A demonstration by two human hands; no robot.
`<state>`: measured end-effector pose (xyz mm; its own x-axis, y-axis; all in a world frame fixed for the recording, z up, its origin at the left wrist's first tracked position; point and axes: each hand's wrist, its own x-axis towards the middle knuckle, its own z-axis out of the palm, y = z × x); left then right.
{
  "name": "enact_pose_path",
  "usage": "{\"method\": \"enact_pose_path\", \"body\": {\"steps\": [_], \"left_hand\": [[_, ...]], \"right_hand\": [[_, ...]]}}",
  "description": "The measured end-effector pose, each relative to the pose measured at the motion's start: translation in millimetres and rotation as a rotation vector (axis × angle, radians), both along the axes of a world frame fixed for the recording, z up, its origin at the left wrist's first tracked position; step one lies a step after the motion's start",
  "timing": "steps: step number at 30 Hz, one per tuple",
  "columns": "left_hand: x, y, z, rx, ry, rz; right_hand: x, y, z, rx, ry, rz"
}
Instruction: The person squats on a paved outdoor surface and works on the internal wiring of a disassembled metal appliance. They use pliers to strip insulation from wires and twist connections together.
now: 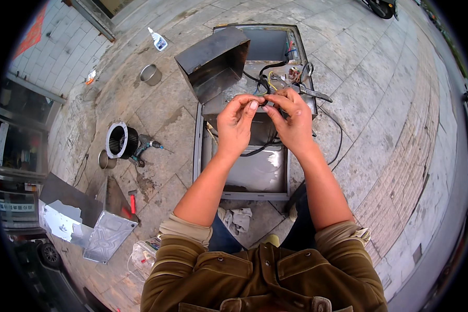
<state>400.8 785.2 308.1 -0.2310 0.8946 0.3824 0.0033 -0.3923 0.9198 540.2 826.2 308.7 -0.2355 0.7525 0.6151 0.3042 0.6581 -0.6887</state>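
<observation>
My left hand (235,124) and my right hand (292,117) meet over a metal appliance housing (198,151), thumbs and fingertips pinched together on a thin wire (264,96). The exact spot between the fingers is partly hidden. Behind them, black cables and a yellow wire (270,79) run from the housing's wiring area. A bent sheet-metal cover (213,51) stands tilted to the left of the wires. Right beside my right hand lies a dark, long-handled tool (317,94), its kind unclear. A black cable (260,151) loops below my hands.
On the paving to the left are a spray bottle (158,40), a metal ring (151,75), a fan wheel (113,140), a cordless drill (140,151), a red-handled tool (133,202) and bent sheet-metal panels (109,236). A rag (239,220) lies near my feet. A black cord (340,135) trails right.
</observation>
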Motion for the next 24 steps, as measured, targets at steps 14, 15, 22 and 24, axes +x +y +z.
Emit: {"method": "enact_pose_path", "body": {"steps": [14,15,22,24], "left_hand": [[-25,-1,-2,-0.363,0.786,0.086],[-21,-2,4,-0.3,0.865,0.138],[5,10,-2,-0.062,0.927,0.262],[12,16,-11,-0.2,0.789,0.193]], "right_hand": [[12,25,-13,-0.729,0.845,0.032],[10,19,-8,-0.733,0.856,0.072],[-15,8,-23,-0.642,0.757,0.248],[-12,1,-11,-0.689,0.766,0.312]]}}
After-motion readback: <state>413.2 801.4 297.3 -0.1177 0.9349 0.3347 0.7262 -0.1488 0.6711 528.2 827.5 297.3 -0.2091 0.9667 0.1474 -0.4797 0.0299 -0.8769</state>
